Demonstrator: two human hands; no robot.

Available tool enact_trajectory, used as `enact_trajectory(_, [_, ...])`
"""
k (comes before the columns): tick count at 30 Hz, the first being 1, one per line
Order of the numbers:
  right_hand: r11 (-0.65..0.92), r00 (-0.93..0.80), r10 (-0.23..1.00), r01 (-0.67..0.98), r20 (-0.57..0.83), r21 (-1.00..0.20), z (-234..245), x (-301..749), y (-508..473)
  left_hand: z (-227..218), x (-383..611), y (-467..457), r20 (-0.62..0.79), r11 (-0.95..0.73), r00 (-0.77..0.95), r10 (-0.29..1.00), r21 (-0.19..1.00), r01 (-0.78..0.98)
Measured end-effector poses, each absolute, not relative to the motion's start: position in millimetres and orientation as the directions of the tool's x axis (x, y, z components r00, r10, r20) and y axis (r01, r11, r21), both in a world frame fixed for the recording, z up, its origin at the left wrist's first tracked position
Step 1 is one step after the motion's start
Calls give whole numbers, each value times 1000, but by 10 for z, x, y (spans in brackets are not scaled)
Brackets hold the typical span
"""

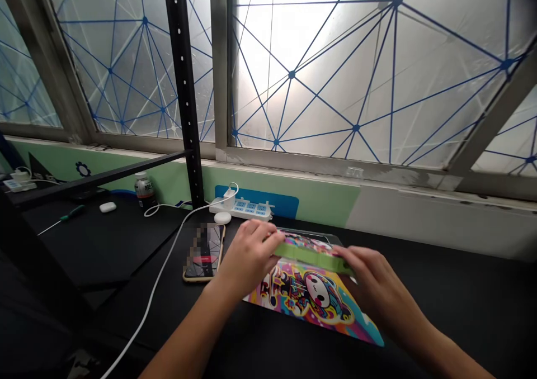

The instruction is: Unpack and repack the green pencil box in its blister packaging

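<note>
Both ends of a flat green-edged piece with a colourful cartoon print [310,256] are gripped, and I cannot tell exactly what it is. My left hand [251,247] is closed on its left end, fingers over the top. Closed on the right end is my right hand [369,270], its thumb side partly hidden. Below and nearer to me lies a bright cartoon-printed sheet [302,298], whose front right corner bends up a little. Behind the green piece, a dark flat thing with a clear edge [335,238] shows in part.
A phone [205,253] lies left of my left hand. Behind it are a white round case [222,218] and a power strip [247,208]. A white cable [168,256] crosses the table. A black shelf post [187,88], bottle [145,192], earbud case [108,207] and screwdriver [71,214] stand left.
</note>
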State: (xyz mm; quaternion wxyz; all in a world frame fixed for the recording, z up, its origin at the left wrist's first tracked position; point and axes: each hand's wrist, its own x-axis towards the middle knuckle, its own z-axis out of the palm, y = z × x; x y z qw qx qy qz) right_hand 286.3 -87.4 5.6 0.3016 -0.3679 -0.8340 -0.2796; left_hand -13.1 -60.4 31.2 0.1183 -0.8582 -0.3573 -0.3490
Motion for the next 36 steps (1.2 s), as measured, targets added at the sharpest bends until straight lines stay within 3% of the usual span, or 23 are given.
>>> enact_trajectory(5, [636, -635, 438, 719, 636, 280, -189, 2962, -1395, -41, -232, -1074, 629, -769, 571, 528, 69, 636])
enact_trajectory(9, [690, -619, 486, 705, 617, 163, -319, 2943, -1457, -221, -346, -1167, 490, -660, 472, 733, 344, 667])
enact_trajectory(12, [692, -595, 610, 722, 524, 14, -340, 2975, -1417, -274, -415, -1163, 303, -503, 403, 864, 561, 658])
enact_trajectory(14, [651, -557, 711, 752, 429, -102, -343, 3031, -1392, -295, -437, -1156, 235, -446, 389, 891, 620, 646])
enact_trajectory(19, [500, -428, 865, 778, 262, -381, -271, 3169, -1339, -300, -419, -1150, 196, -374, 335, 922, 675, 635])
enact_trajectory(26, [285, -292, 952, 724, 95, -629, 207, 3143, -1049, -205, -391, -1218, 151, -324, 318, 936, 726, 607])
enact_trajectory(32, [205, -56, 970, 714, 237, -670, 163, 3084, -898, -139, -398, -1255, 83, -256, 296, 952, 744, 617])
enact_trajectory(36, [382, -241, 921, 709, 304, -593, 22, 3192, -1099, -154, -409, -1226, 99, -251, 266, 959, 733, 632])
